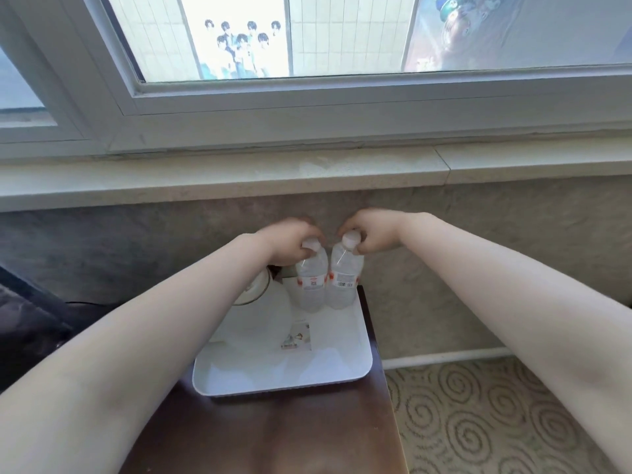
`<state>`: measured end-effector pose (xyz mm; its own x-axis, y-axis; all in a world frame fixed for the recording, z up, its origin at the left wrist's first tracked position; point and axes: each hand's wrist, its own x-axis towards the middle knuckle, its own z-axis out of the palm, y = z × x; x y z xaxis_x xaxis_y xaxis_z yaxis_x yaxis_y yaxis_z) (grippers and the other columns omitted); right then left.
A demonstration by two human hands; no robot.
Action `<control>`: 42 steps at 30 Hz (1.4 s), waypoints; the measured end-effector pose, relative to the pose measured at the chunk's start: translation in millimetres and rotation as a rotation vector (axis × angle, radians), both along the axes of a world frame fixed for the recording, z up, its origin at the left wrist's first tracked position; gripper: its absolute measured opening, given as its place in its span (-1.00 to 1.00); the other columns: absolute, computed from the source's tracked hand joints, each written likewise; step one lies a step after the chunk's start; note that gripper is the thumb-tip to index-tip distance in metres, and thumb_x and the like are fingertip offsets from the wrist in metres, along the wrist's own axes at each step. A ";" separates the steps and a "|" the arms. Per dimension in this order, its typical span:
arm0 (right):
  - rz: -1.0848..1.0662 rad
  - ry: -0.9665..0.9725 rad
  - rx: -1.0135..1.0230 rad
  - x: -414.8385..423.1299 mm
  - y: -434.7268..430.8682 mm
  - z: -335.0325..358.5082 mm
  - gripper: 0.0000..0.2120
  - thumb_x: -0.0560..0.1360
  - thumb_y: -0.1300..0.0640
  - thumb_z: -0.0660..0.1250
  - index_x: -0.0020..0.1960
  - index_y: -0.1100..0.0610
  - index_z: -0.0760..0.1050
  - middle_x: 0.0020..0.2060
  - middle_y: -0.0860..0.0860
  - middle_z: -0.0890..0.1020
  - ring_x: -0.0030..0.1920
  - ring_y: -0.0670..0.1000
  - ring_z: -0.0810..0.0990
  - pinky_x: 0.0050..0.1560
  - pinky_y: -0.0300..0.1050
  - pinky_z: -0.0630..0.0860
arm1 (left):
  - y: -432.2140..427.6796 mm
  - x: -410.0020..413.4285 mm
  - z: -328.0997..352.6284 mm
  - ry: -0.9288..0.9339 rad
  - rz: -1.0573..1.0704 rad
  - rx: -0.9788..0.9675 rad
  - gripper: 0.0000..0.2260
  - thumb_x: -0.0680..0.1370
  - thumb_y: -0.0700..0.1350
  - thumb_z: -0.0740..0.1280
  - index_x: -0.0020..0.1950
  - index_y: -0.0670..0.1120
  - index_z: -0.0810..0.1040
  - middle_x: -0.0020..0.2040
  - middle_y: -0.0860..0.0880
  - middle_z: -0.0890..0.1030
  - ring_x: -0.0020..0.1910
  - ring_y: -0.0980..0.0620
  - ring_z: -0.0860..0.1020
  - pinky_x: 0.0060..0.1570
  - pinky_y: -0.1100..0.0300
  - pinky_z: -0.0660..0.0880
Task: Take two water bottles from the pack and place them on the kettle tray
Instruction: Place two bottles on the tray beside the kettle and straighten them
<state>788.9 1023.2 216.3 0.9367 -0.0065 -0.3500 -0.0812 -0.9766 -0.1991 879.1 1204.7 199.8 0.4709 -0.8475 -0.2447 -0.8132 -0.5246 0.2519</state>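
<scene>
Two clear water bottles with white caps and red-and-white labels stand upright side by side at the far right corner of the white kettle tray. My left hand grips the neck of the left bottle. My right hand grips the neck of the right bottle. The bottoms of both bottles rest on or just above the tray floor. A white kettle sits on the tray's left half, partly hidden by my left forearm. The bottle pack is out of view.
The tray lies on a dark brown wooden table whose right edge runs beside it. A small printed card lies on the tray. A grey wall and white window sill are right behind. Patterned carpet is at the right.
</scene>
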 end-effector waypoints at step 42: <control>-0.321 -0.247 0.104 -19.6 25.4 -70.0 -0.21 0.42 0.18 0.47 0.49 -0.01 0.09 0.27 0.18 0.47 0.10 0.27 0.56 -0.15 -0.02 0.43 | 3.0 -13.4 -42.0 -0.069 0.366 -0.075 -0.30 0.42 0.02 0.47 0.47 0.05 0.21 0.23 -0.20 0.51 0.11 -0.26 0.56 -0.14 0.08 0.43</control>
